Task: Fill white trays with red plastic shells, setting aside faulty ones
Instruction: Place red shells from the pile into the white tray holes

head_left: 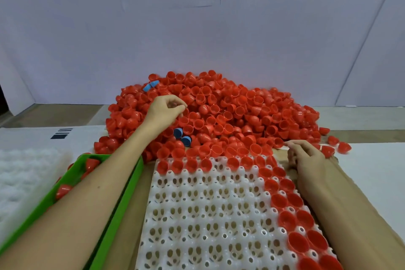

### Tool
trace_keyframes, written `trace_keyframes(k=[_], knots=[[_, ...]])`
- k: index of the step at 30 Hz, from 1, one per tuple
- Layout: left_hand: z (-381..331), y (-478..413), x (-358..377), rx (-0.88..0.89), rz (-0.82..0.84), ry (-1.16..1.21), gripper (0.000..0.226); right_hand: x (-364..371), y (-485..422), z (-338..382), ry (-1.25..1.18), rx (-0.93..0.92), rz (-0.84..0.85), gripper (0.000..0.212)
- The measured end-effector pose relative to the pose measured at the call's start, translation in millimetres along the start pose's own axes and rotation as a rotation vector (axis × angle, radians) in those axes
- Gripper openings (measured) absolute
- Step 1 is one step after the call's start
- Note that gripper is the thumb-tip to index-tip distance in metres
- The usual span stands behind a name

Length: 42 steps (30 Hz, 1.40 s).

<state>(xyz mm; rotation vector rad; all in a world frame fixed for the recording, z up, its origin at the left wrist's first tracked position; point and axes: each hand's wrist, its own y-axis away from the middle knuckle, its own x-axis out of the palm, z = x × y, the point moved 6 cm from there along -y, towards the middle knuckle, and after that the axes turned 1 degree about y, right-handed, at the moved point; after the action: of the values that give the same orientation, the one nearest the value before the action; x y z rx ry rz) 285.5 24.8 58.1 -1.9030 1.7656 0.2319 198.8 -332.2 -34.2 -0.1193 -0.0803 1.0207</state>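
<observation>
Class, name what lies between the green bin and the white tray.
Only a bare strip of brown surface separates the green bin and white tray, in the head view.

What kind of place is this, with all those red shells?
Probably a factory sorting bench: a huge pile of red plastic shells, a white tray partly filled with them, and a green bin holding a few apart.

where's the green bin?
Head view, lower left: the green bin sits beside the white tray, under the left forearm.
</observation>
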Motion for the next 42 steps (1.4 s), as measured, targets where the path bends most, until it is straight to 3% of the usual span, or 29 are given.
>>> trace_keyframes(k=[2,6,14,19,27,35,38,42], knots=[[1,0,6,0.078,0.088,-0.141,0.012,0,0,0,0.007,0.005,0.002,0.02],[-7,20,44,0.197,0.44,-0.281,0.012,3,1,3,0.019,0.003,0.008,0.016],[-25,35,91,0.246,0.666,-0.475,0.019,5,5,9,0.071,-0.01,0.004,0.017],[-21,32,94,0.23,0.617,-0.44,0.016,6,4,7,0.045,0.005,0.02,0.016],[-34,17,76,0.208,0.328,-0.147,0.012,6,0,5,0.07,-0.005,0.025,0.017],[-38,29,71,-0.003,0.38,0.138,0.008,6,1,3,0.055,0.004,0.038,0.015],[-40,33,71,0.032,0.363,0.074,0.003,6,1,3,0.06,0.0,0.035,0.013],[-40,39,76,0.178,0.357,-0.241,0.002,6,1,4,0.063,-0.002,0.036,0.012]])
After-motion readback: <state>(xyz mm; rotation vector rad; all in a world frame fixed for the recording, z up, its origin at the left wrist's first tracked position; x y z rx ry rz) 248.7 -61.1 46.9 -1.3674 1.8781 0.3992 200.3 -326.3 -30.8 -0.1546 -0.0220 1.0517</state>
